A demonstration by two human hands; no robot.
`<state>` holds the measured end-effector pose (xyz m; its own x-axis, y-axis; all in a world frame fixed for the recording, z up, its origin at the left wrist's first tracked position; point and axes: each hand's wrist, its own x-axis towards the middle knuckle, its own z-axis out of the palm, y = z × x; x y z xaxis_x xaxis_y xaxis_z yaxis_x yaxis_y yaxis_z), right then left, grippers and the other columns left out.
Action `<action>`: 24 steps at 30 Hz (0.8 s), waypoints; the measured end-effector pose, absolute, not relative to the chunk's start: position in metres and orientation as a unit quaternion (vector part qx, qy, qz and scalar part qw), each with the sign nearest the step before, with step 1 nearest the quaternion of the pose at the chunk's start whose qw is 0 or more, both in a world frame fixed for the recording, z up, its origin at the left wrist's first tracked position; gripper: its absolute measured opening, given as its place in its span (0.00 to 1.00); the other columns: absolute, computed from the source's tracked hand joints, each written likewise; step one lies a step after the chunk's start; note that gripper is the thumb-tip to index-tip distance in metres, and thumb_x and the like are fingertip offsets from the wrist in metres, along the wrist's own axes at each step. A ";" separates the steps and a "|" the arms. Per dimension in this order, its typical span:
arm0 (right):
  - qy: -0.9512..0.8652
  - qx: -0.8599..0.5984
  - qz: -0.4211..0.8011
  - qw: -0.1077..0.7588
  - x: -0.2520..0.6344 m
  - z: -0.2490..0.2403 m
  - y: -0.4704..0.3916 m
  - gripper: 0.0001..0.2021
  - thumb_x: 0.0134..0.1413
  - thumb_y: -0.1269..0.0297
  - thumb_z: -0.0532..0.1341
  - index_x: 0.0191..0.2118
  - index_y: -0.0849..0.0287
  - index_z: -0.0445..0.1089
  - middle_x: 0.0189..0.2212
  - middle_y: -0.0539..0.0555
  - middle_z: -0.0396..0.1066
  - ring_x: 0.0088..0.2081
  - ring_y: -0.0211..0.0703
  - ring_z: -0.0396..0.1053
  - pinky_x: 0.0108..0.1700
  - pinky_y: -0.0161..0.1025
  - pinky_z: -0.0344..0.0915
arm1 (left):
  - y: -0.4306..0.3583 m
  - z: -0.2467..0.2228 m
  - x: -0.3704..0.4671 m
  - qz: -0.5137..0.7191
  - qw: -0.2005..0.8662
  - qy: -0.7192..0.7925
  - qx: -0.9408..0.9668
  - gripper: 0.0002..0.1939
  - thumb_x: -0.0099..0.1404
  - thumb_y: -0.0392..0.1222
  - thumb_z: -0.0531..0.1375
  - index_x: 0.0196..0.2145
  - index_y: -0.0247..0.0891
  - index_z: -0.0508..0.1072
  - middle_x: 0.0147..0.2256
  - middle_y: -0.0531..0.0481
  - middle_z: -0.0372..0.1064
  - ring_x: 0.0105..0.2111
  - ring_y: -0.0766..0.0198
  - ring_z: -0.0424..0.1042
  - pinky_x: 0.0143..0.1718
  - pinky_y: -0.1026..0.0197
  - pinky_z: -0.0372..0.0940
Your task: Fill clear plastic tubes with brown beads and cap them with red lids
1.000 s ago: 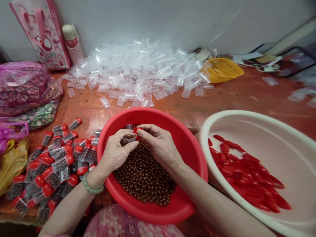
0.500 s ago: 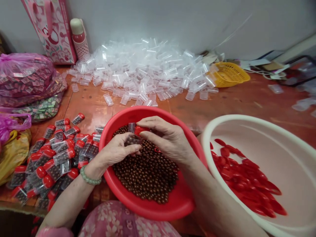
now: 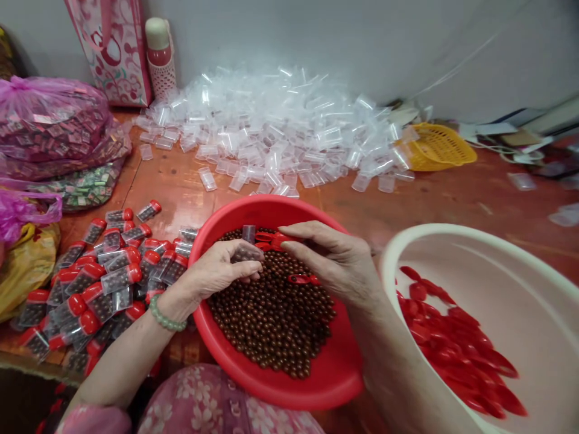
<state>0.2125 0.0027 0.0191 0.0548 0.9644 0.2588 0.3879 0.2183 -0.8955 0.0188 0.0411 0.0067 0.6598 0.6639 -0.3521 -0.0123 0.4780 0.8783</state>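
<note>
My left hand [image 3: 219, 268] is closed around a small clear plastic box [image 3: 245, 253] filled with dark balls, over a red basin [image 3: 275, 395]. To its right, my right hand [image 3: 337, 259] pinches a red plastic cap [image 3: 278, 241] between thumb and fingers, apart from the box. Other red pieces [image 3: 263, 237] show beside that cap; whether they are held too is unclear. Glossy brown balls [image 3: 271, 325] lie heaped in the basin. Another clear box [image 3: 248, 233] stands among them behind my left hand. A loose red piece [image 3: 299, 279] rests on the balls under my right hand.
Filled, red-capped boxes [image 3: 113, 265] lie piled at left, near stuffed plastic bags [image 3: 54, 132]. Clear empty boxes [image 3: 271, 132] form a heap behind the basin, beside a yellow basket [image 3: 441, 150]. At right, a white basin [image 3: 452, 235] holds red caps [image 3: 470, 349].
My right hand has drawn away to the right from the box in my left hand, with the red cap still pinched. More of the loose red piece below shows. The whole view has shifted slightly.
</note>
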 end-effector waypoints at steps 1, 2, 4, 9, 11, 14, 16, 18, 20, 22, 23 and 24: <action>-0.604 -0.551 0.304 0.489 0.210 0.019 0.003 0.09 0.52 0.69 0.66 0.40 0.52 0.77 0.36 0.50 0.78 0.38 0.41 0.75 0.43 0.40 0.72 | 0.041 0.006 0.019 0.218 0.787 0.352 0.457 0.11 0.57 0.36 0.63 0.38 0.32 0.71 0.31 0.51 0.70 0.31 0.68 0.70 0.37 0.63 0.62; -0.594 -0.553 0.305 0.499 0.205 0.020 0.003 0.09 0.53 0.69 0.65 0.40 0.52 0.76 0.37 0.50 0.78 0.38 0.40 0.75 0.44 0.40 0.72 | 0.041 0.006 0.020 0.221 0.789 0.351 0.452 0.11 0.56 0.36 0.64 0.38 0.32 0.72 0.32 0.51 0.71 0.32 0.68 0.70 0.38 0.62 0.63; -0.588 -0.549 0.300 0.512 0.194 0.021 0.003 0.08 0.53 0.68 0.65 0.40 0.52 0.76 0.37 0.50 0.78 0.39 0.41 0.75 0.45 0.41 0.72 | 0.041 0.004 0.020 0.234 0.791 0.347 0.447 0.11 0.56 0.35 0.64 0.38 0.33 0.73 0.33 0.51 0.71 0.34 0.68 0.70 0.41 0.61 0.62; -0.606 -0.536 0.279 0.518 0.170 0.022 0.002 0.07 0.53 0.70 0.65 0.39 0.54 0.76 0.37 0.51 0.77 0.39 0.41 0.75 0.47 0.43 0.71 | 0.040 -0.002 0.021 0.257 0.802 0.290 0.454 0.13 0.53 0.38 0.67 0.37 0.33 0.76 0.33 0.51 0.72 0.36 0.66 0.69 0.47 0.59 0.60; -0.601 -0.539 0.277 0.521 0.166 0.019 0.001 0.07 0.52 0.70 0.66 0.39 0.54 0.76 0.37 0.52 0.77 0.40 0.42 0.75 0.48 0.44 0.71 | 0.040 -0.003 0.021 0.258 0.799 0.289 0.461 0.12 0.54 0.38 0.66 0.37 0.33 0.76 0.33 0.51 0.72 0.37 0.65 0.69 0.47 0.59 0.60; -0.578 -0.542 0.275 0.544 0.163 0.012 0.001 0.07 0.51 0.71 0.66 0.37 0.54 0.76 0.36 0.51 0.77 0.40 0.43 0.75 0.48 0.45 0.71 | 0.041 -0.003 0.021 0.254 0.780 0.297 0.488 0.12 0.56 0.35 0.63 0.40 0.32 0.75 0.36 0.50 0.73 0.39 0.64 0.69 0.48 0.59 0.60; -0.564 -0.538 0.273 0.564 0.161 0.007 0.001 0.07 0.50 0.72 0.67 0.36 0.54 0.75 0.34 0.50 0.77 0.39 0.41 0.75 0.46 0.44 0.72 | 0.040 -0.005 0.021 0.261 0.757 0.295 0.521 0.13 0.58 0.34 0.61 0.43 0.32 0.74 0.40 0.48 0.73 0.41 0.62 0.70 0.50 0.58 0.61; -0.557 -0.532 0.273 0.577 0.160 0.003 0.001 0.06 0.50 0.72 0.67 0.34 0.55 0.75 0.33 0.50 0.77 0.37 0.41 0.75 0.44 0.43 0.73 | 0.039 -0.006 0.022 0.275 0.720 0.298 0.563 0.14 0.60 0.34 0.59 0.45 0.33 0.73 0.43 0.47 0.73 0.44 0.61 0.69 0.52 0.57 0.60; -0.560 -0.525 0.272 0.581 0.160 0.000 0.000 0.05 0.50 0.72 0.67 0.34 0.55 0.74 0.33 0.50 0.77 0.37 0.41 0.75 0.43 0.43 0.73 | 0.038 -0.008 0.022 0.287 0.686 0.304 0.595 0.15 0.61 0.33 0.58 0.46 0.34 0.73 0.43 0.47 0.73 0.45 0.60 0.69 0.54 0.56 0.60; -0.584 -0.516 0.253 0.573 0.161 -0.002 -0.002 0.05 0.54 0.71 0.65 0.35 0.54 0.74 0.35 0.51 0.76 0.38 0.41 0.75 0.44 0.44 0.74 | 0.038 -0.007 0.023 0.291 0.686 0.299 0.596 0.15 0.60 0.33 0.58 0.46 0.34 0.74 0.43 0.47 0.73 0.45 0.59 0.69 0.55 0.56 0.59; -0.608 -0.510 0.234 0.561 0.162 -0.003 -0.003 0.05 0.55 0.70 0.64 0.37 0.54 0.73 0.37 0.52 0.76 0.40 0.42 0.75 0.44 0.45 0.73 | 0.038 -0.005 0.023 0.293 0.702 0.291 0.581 0.15 0.60 0.33 0.58 0.45 0.33 0.75 0.42 0.47 0.73 0.45 0.59 0.69 0.54 0.56 0.59; -0.639 -0.504 0.210 0.542 0.164 -0.004 -0.004 0.07 0.55 0.68 0.64 0.41 0.53 0.72 0.39 0.53 0.76 0.42 0.44 0.75 0.46 0.46 0.73 | 0.038 -0.004 0.023 0.297 0.723 0.284 0.556 0.14 0.59 0.33 0.59 0.44 0.33 0.75 0.41 0.47 0.74 0.44 0.60 0.70 0.54 0.57 0.59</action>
